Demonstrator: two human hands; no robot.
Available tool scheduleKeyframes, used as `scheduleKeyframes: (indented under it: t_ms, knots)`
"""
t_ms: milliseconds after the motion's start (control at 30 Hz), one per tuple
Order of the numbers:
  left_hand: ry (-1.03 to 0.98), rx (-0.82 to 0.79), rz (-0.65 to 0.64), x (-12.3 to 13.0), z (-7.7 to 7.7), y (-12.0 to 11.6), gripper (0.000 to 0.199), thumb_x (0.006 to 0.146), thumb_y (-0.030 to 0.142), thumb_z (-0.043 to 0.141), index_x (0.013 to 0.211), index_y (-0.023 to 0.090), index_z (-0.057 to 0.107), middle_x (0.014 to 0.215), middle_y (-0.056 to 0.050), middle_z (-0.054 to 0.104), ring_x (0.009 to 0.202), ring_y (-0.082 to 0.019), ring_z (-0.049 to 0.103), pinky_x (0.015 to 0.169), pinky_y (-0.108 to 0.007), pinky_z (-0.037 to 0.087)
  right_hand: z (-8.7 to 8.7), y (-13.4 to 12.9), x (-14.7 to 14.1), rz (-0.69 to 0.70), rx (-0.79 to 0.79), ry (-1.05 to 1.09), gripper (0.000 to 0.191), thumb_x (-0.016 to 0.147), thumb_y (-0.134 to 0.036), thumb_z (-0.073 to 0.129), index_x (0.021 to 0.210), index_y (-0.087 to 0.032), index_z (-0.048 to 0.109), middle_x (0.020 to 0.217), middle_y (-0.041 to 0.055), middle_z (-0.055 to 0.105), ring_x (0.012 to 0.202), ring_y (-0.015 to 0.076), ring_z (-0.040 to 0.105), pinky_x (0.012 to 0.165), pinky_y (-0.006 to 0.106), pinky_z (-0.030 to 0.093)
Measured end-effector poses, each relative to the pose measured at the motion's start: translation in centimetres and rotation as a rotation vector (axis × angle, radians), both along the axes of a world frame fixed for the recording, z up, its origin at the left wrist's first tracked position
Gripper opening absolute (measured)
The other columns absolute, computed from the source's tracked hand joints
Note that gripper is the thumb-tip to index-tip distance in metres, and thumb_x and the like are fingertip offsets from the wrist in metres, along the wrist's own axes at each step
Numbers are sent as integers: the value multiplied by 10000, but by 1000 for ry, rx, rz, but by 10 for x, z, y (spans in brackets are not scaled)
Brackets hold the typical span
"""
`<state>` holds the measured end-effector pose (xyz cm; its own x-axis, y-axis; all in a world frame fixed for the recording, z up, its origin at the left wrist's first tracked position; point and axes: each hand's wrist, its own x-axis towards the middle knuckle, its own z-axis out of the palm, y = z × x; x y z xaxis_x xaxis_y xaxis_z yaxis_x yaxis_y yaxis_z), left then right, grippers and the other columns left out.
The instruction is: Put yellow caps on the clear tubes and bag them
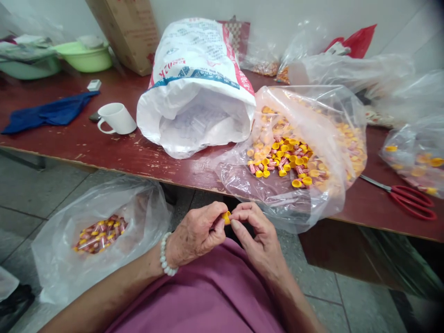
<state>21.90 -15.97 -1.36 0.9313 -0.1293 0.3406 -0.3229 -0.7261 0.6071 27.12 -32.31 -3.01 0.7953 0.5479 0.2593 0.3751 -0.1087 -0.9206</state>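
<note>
My left hand, with a beaded bracelet at its wrist, pinches a small yellow cap over my lap. The fingertips of my right hand are pressed together at the cap's right side. Beyond my right hand, an open clear bag on the table holds many yellow-capped pieces with red-and-white bodies. A white sack lies with its mouth towards me, clear plastic pieces inside. Low at the left, another clear bag holds clear tubes with yellow and red contents.
On the red table are a white mug, a blue cloth and red-handled scissors. Green basins and a cardboard box stand at the back left. More plastic bags lie at the right.
</note>
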Motion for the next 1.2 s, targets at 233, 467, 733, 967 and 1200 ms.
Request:
scheduleKeyframes:
  t_ms: [233, 467, 733, 967, 1200]
  knots:
    - [-102, 199, -35, 2, -3, 1, 169, 818, 60, 382, 872, 154, 511, 699, -17, 571, 627, -116, 535, 589, -219, 428, 15, -4, 11, 113, -102, 57, 113, 852, -215, 541, 762, -193, 606, 739, 11, 615, 698, 127, 557, 676, 264, 445]
    - [-153, 312, -139, 5, -2, 3, 195, 821, 58, 357, 809, 158, 524, 638, -5, 524, 589, -115, 496, 551, -227, 398, 22, -8, 24, 258, -172, 276, 115, 815, -204, 566, 748, -174, 654, 732, -10, 635, 677, 99, 559, 636, 217, 424]
    - [-136, 377, -179, 7, -6, 3, 193, 806, 65, 349, 740, 172, 495, 622, 4, 491, 568, -113, 453, 535, -233, 374, 14, -10, 30, 329, -158, 539, 110, 772, -243, 599, 716, -152, 622, 590, -57, 487, 521, 50, 367, 495, 185, 299]
    - [-124, 319, -201, 5, -13, 7, 204, 805, 33, 377, 872, 174, 509, 710, 1, 541, 642, -123, 532, 606, -236, 431, 6, -4, 17, 199, -82, 472, 33, 712, -147, 530, 692, -160, 553, 647, -43, 508, 585, 64, 420, 552, 184, 350]
    - [-214, 280, -280, 24, -21, -10, 217, 841, 39, 370, 913, 187, 513, 700, 7, 567, 599, -118, 562, 572, -228, 436, 13, -27, 21, 87, -197, 226, 95, 634, -103, 516, 655, -195, 531, 652, -54, 521, 567, 73, 459, 515, 182, 357]
